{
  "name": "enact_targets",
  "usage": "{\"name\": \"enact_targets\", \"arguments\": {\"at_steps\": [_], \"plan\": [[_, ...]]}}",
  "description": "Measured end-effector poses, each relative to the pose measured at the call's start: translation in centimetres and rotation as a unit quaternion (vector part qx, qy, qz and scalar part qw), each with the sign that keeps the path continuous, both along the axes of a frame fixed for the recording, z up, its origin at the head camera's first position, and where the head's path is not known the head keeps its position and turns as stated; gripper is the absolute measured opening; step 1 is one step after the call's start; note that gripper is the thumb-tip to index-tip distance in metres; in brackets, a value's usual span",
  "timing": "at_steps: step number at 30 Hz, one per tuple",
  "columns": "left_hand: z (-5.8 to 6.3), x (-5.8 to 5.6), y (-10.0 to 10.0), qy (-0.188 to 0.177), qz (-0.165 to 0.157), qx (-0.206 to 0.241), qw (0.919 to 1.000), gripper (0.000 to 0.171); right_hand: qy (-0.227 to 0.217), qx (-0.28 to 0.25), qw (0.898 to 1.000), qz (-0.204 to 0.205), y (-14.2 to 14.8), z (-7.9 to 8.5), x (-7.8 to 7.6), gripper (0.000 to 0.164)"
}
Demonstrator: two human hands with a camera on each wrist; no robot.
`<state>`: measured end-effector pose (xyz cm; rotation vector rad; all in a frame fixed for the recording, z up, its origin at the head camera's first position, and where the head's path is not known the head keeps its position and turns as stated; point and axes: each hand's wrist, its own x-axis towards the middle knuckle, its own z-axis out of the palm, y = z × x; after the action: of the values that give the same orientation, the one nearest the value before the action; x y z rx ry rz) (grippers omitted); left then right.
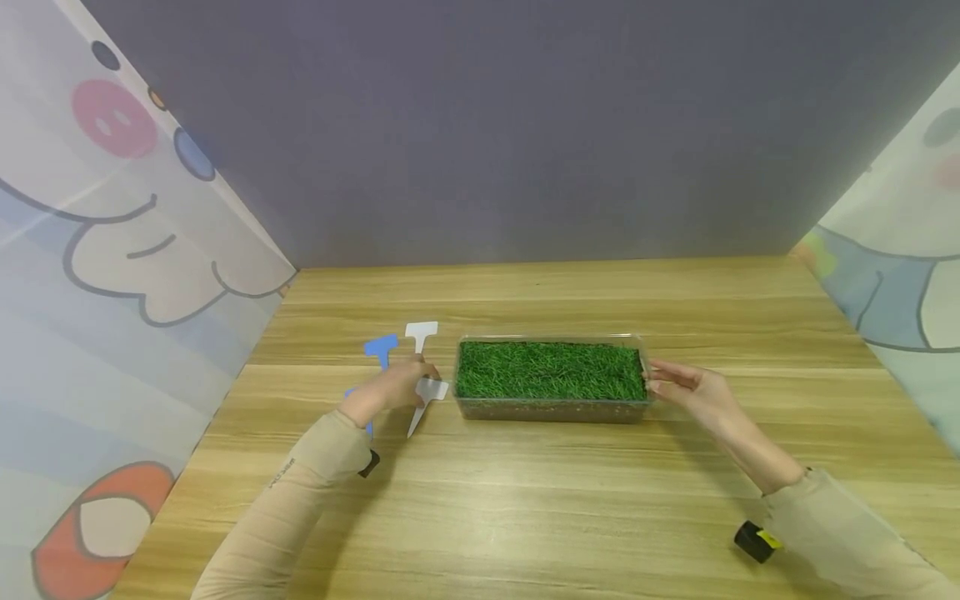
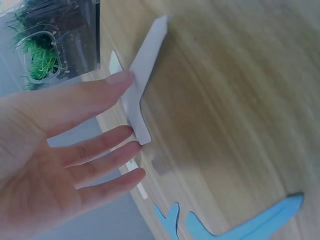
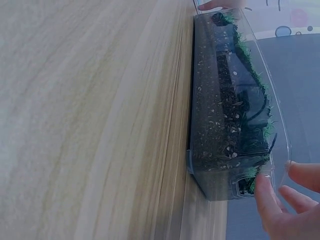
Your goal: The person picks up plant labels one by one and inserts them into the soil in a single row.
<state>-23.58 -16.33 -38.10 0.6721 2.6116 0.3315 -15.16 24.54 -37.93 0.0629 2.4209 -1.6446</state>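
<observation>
A white T-shaped plant label (image 1: 431, 390) is in my left hand (image 1: 393, 387); the thumb (image 2: 120, 82) presses on it and the fingertips lie at its near end. The label tilts close over the table, left of a clear planter box (image 1: 555, 412). Dark soil and green artificial grass (image 1: 551, 369) fill the box. At its right end, my right hand (image 1: 701, 400) has its fingertips and thumb against the rim and end wall, with loosely extended fingers (image 3: 267, 200).
Another white label (image 1: 422, 331) lies behind the left hand. A blue label (image 1: 381, 344) lies beside it, and a second blue label (image 2: 250, 225) is partly hidden by the left arm in the head view. A grey panel (image 1: 510, 133) stands behind the wooden table (image 1: 540, 492).
</observation>
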Motion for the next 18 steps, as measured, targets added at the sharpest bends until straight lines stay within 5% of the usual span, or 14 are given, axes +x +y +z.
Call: {"name": "enact_targets", "arguments": {"at_steps": [18], "plan": [[-0.2,-1.1,-0.2,0.002,-0.039,-0.016,0.9991,0.046,-0.008,0.019,1.0,0.003,0.1,0.1,0.1,0.056]]}}
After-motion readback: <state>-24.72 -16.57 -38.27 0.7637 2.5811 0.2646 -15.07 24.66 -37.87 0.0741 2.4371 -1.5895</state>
